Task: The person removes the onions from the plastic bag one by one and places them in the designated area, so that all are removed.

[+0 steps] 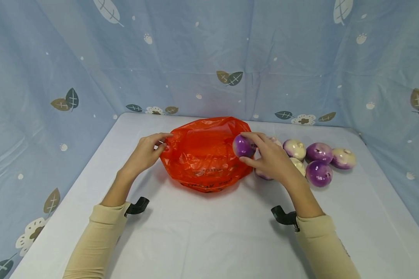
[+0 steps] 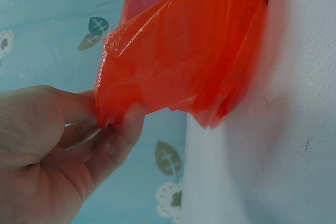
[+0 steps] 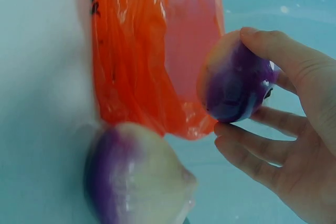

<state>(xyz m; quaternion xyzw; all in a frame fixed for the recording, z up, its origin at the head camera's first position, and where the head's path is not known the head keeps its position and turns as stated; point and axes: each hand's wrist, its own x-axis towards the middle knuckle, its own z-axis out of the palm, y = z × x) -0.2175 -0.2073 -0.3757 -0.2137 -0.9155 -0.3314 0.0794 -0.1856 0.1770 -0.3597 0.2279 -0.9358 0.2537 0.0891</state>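
Note:
A red plastic bag (image 1: 204, 172) lies spread on the white table, its mouth held wide. My left hand (image 1: 144, 153) pinches the left rim of the bag between thumb and fingers; the left wrist view shows the thin film (image 2: 173, 66) in that pinch. In my right hand (image 1: 270, 159) is a shiny purple-and-cream turnip (image 1: 243, 146), gripped by thumb and fingertips at the bag's right rim. The right wrist view has this turnip (image 3: 233, 82) raised beside the bag, with another turnip (image 3: 139, 177) lower down. Part of the held turnip is hidden by my fingers.
Several more turnips (image 1: 319, 173) sit grouped on the table (image 1: 195, 232) right of the bag, some partly behind my right hand. A blue curtain (image 1: 195, 50) with leaf prints hangs behind and beside the table.

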